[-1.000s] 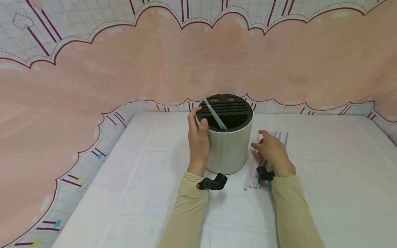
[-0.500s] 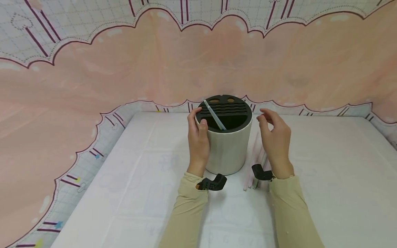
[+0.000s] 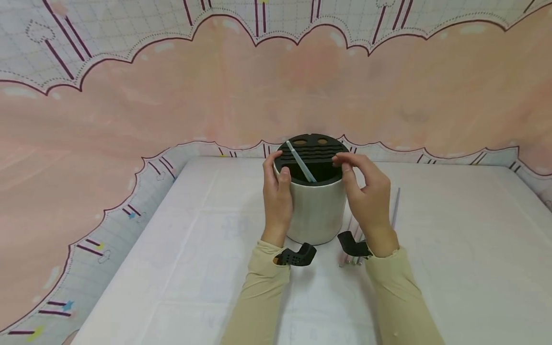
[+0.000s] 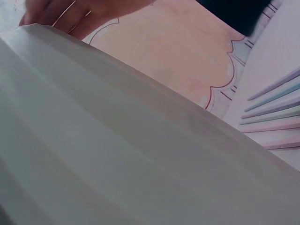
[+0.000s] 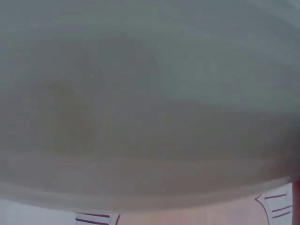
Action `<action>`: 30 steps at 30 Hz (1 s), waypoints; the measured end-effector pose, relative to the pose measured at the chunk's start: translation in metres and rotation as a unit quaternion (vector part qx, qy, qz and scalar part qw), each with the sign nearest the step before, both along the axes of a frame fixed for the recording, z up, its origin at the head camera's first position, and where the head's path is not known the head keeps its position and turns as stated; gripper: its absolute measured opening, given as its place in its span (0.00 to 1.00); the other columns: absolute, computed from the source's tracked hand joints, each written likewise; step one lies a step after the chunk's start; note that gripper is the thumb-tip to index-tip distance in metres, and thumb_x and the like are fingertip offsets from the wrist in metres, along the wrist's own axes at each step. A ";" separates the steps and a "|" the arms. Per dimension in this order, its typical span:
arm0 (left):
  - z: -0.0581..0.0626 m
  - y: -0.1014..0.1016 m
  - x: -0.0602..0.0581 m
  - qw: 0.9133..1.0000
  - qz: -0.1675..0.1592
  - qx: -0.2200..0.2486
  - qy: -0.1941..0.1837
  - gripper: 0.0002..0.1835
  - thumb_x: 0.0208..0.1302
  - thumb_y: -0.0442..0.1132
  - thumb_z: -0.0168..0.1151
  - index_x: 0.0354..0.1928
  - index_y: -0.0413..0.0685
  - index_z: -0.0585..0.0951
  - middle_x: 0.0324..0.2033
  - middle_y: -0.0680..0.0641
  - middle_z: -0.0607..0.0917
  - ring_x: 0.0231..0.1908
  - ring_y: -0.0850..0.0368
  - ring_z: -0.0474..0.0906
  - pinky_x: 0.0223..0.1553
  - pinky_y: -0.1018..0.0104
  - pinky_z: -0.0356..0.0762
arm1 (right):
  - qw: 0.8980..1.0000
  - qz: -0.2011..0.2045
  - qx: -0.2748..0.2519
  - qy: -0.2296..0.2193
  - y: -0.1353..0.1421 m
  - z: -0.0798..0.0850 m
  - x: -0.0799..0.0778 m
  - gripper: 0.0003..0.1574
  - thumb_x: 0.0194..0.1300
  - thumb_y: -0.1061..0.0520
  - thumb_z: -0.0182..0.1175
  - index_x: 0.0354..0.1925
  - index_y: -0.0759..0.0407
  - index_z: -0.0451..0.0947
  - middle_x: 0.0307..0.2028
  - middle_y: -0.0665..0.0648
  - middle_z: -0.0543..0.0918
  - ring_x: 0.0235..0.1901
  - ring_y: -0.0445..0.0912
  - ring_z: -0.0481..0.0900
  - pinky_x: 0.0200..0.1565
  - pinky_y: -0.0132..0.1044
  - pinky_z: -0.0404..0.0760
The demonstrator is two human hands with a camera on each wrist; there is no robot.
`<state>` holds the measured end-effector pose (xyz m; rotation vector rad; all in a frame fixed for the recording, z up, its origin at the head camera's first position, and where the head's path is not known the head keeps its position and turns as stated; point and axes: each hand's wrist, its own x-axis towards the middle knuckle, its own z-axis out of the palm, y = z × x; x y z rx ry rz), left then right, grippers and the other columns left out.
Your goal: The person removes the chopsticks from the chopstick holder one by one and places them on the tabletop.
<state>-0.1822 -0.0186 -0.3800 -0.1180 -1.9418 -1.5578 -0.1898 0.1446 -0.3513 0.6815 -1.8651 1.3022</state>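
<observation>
A white round utensil holder with a black slotted top stands on the table. My left hand grips its left side, thumb in front and fingers toward the back. A pale blue chopstick leans inside the large front opening. At the right edge, my right hand pinches the rim with bent fingers and thumb; the fingertips are partly hidden. The left wrist view shows that hand's fingers at the rim. Several pastel chopsticks lie on the table, mostly behind my right wrist in the head view.
The table has a white cover. Behind it hangs a peach cloth with a scalloped pattern. Each wrist carries a black camera mount. The holder's white wall fills most of the right wrist view.
My right hand has risen from above the chopsticks on the table, then moved left to the holder's rim. My left hand and the leaning chopstick stay in place.
</observation>
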 end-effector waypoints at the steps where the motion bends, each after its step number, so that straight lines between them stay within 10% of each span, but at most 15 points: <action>1: 0.000 0.000 0.000 1.000 0.000 0.000 0.002 0.28 0.61 0.65 0.35 0.60 0.62 0.60 0.58 0.56 0.66 0.55 0.62 0.63 0.54 0.53 0.61 | 1.000 0.011 0.010 -0.001 -0.002 -0.001 0.000 0.14 0.62 0.62 0.51 0.45 0.55 0.78 0.38 0.48 0.81 0.40 0.41 0.77 0.47 0.34 0.71; 16: 0.001 0.001 0.000 1.000 -0.004 0.006 -0.001 0.30 0.60 0.67 0.35 0.60 0.63 0.61 0.58 0.55 0.66 0.54 0.59 0.64 0.52 0.52 0.62 | 0.980 0.008 0.194 0.053 -0.010 0.003 0.004 0.13 0.60 0.50 0.55 0.35 0.55 0.81 0.28 0.50 0.81 0.35 0.46 0.72 0.58 0.49 0.54; 30: 0.000 0.001 0.001 1.000 -0.008 0.006 0.000 0.29 0.61 0.65 0.36 0.60 0.60 0.60 0.56 0.54 0.68 0.56 0.61 0.63 0.55 0.53 0.59 | 0.986 0.074 0.141 -0.041 -0.001 0.009 0.008 0.09 0.61 0.59 0.55 0.40 0.56 0.79 0.37 0.49 0.80 0.47 0.44 0.72 0.61 0.43 0.50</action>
